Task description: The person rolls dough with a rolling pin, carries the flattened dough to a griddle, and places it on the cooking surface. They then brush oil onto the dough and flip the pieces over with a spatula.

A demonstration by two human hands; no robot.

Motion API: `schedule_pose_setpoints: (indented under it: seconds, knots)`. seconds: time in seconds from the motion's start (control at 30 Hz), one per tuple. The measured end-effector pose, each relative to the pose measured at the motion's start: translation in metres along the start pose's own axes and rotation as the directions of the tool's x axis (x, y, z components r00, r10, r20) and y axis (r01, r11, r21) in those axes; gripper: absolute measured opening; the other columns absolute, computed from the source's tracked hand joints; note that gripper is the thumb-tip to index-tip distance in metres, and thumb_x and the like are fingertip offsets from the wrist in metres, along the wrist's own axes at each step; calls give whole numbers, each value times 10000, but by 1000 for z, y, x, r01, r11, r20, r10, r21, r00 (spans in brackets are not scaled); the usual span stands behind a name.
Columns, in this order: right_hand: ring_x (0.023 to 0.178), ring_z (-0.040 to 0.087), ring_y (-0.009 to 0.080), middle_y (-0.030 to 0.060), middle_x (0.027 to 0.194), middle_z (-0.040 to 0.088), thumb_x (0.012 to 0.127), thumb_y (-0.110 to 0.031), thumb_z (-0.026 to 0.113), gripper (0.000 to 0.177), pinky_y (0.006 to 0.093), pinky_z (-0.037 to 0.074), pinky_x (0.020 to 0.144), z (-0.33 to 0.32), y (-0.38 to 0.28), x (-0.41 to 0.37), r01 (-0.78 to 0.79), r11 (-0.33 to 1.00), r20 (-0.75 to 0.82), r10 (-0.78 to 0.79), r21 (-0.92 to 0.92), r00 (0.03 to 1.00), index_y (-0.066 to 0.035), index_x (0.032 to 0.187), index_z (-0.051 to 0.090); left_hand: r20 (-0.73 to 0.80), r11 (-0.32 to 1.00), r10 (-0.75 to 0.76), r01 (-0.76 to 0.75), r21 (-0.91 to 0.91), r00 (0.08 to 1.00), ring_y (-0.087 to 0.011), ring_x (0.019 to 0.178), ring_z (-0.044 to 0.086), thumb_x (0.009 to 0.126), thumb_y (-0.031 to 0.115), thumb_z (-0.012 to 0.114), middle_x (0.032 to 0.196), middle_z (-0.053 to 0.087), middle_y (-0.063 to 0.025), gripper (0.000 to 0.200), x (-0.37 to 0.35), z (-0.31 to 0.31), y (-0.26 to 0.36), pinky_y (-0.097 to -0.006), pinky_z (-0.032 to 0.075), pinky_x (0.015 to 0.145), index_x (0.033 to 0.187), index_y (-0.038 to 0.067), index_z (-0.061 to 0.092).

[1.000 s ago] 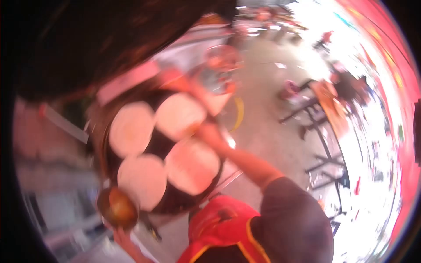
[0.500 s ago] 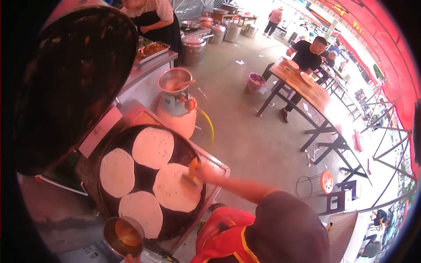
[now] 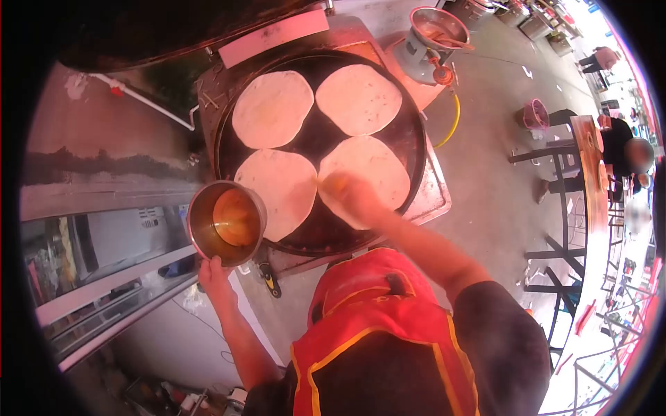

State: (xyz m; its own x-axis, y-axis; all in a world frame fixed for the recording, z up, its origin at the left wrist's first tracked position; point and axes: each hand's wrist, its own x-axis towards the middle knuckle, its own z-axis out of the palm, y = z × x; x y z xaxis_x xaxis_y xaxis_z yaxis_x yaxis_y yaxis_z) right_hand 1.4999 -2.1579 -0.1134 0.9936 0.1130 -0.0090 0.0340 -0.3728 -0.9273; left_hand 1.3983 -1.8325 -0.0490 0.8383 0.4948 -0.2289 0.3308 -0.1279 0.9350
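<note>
My left hand grips the lower edge of a deep metal bowl with amber liquid in it. The bowl is at the left edge of a round black griddle. Several pale round flatbreads lie flat on the griddle: one upper left, one upper right, one lower left, one lower right. Over the lower right one, my right hand is closed round a brush with a yellowish handle. Motion smears the brush and fingers.
The griddle's dark raised lid stands behind it. A gas burner bears a metal bowl, with a yellow hose below. A black-and-yellow tool lies near the front edge. Right: a wooden table, a pink basket and a person.
My view has tilted down and turned over the griddle. The brush in my right hand has shifted towards the inner edge of the lower right flatbread. My left hand still holds the bowl.
</note>
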Motion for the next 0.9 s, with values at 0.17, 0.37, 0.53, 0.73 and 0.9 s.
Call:
schedule_pose_setpoints:
  seconds: [0.17,0.37,0.53,0.73,0.9]
  knots:
    - [709,665,182,125,780,673,847,-168,588,188,318,513,610,-121,81,6,-330,944,-256,315,-15,914,-3,918,646,-46,998,-56,57,19,997,-142,782,568,872,124,488,896,569,-84,202,-2,1,0,-328,533,760,968,-41,555]
    - [840,633,240,139,1034,612,874,-155,521,265,325,517,745,-99,40,-59,85,916,134,-35,-392,990,-45,1111,562,-27,996,-81,82,35,996,-124,738,540,874,144,497,850,574,-81,218,1,9,8,-299,520,717,954,-45,569]
    - [836,612,274,134,969,604,771,-87,554,323,364,503,727,-21,-7,-92,435,823,375,-297,-366,878,-63,1093,580,-39,990,-138,139,22,990,-129,753,553,877,135,488,858,575,-80,222,6,11,8,-303,519,733,965,-53,566]
    - [653,651,218,113,674,636,861,-184,584,197,333,488,604,-61,-3,45,-38,997,-139,29,-60,990,-3,911,643,3,988,-123,122,97,992,-139,795,580,892,121,454,911,588,-88,247,5,18,15,-293,508,762,1020,-61,563]
    - [601,650,167,95,697,659,871,-222,563,266,305,509,551,-128,105,143,-124,972,-392,195,200,899,34,855,633,-28,989,-136,137,57,990,-130,814,575,902,127,447,921,592,-73,254,-8,34,29,-292,492,774,1021,-59,572]
